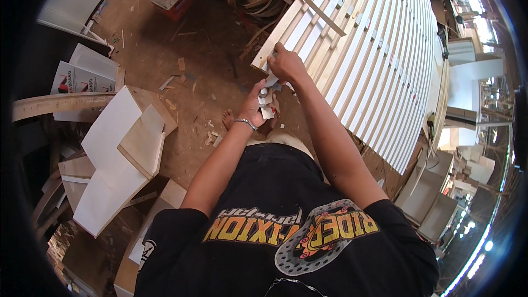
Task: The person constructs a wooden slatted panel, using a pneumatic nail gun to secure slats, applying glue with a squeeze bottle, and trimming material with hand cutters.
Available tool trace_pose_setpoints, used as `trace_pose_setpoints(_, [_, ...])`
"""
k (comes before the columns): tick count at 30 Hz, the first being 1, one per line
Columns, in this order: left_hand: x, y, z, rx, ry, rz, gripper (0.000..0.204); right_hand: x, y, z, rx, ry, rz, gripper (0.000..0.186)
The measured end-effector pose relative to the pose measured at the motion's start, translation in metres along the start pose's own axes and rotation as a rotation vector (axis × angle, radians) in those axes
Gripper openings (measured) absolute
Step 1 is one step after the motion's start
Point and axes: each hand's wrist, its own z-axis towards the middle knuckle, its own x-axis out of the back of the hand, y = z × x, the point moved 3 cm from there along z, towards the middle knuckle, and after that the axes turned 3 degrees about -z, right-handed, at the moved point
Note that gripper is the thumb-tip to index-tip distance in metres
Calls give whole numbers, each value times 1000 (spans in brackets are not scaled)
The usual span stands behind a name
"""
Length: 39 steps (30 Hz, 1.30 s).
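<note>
My left hand (252, 104) is closed round a bunch of small white and pale wooden pieces (267, 111) below the near left corner of a slatted panel (368, 77). The panel has long white and bare-wood strips with small grey blocks between some of them. My right hand (286, 65) is at that corner, just above my left, its fingers curled in a pinch at the end of the strips; what they grip is hidden. A loose thin wooden strip (324, 15) lies across the panel's upper part.
White-faced board pieces (104, 159) and a curved plank (60, 107) stand at my left. An orange container (170, 8) is on the scrap-strewn floor (170, 66) ahead. Coiled strips (256, 3) lie under the panel's far end. Boards and cabinets (434, 187) stand at my right.
</note>
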Motion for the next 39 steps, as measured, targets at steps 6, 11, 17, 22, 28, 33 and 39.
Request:
trace_pose_setpoints(6, [5,0,1,-2,-25,-3,32,1,-12,-28,73,172,69,34])
trace_pose_setpoints(11, [4,2,2,-20,-35,24,30,-2,-11,-29,-32,257,96,41])
trace_pose_setpoints(17, [5,5,6,19,-11,26,27,-3,-7,-12,-89,237,-84,47])
trace_pose_setpoints(22, [-4,6,2,-25,34,85,26,-2,-13,0,-9,13,-85,42])
trace_pose_setpoints(28, [-4,5,4,-1,20,58,24,4,-16,-16,0,53,-26,44])
trace_pose_setpoints(33, [12,-2,-7,29,-22,18,43,-6,-39,-48,4,72,-58,39])
trace_pose_setpoints(39, [14,-13,-50,4,71,97,58,-27,-45,-76,85,140,-112,33])
